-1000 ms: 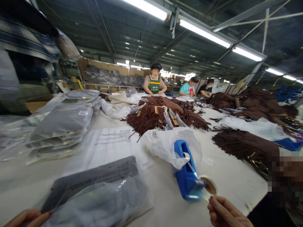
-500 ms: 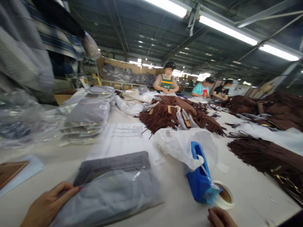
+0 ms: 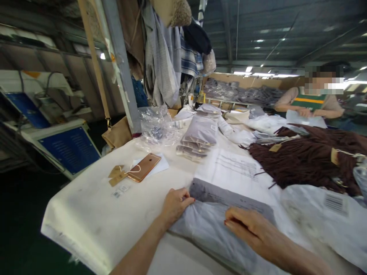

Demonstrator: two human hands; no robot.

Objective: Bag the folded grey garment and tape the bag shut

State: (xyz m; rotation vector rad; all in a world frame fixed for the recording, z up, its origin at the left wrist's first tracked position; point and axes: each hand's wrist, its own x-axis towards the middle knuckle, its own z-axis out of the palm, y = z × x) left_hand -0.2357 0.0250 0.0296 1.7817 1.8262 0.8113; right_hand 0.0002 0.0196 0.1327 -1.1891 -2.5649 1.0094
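Note:
A grey folded item in a clear plastic bag [image 3: 209, 221] lies flat in front of me, its printed grey upper strip showing past a cloudy plastic layer. My left hand [image 3: 175, 206] is closed on the bag's left edge, thumb and forefinger pinched together. Over the middle of the bag is my right hand [image 3: 252, 229], its fingers curled and pressed together. Whatever those fingers may hold is too small or hidden to make out. Under the bag's far side, printed white paper [image 3: 229, 164] is spread on the table.
Left of the bag lie a phone [image 3: 146, 166] and cardboard tags [image 3: 118, 175] on the white table [image 3: 86, 214]. Bagged grey pieces [image 3: 197, 133] are stacked behind. Brown fringed goods [image 3: 304, 160] and a white plastic bag [image 3: 323, 214] lie right. A co-worker [image 3: 309, 101] stands across the table.
My view has swung left, taking the blue tape dispenser out of sight. My right hand has come from beside the dispenser to above the bag. My left hand keeps hold of the bag's edge.

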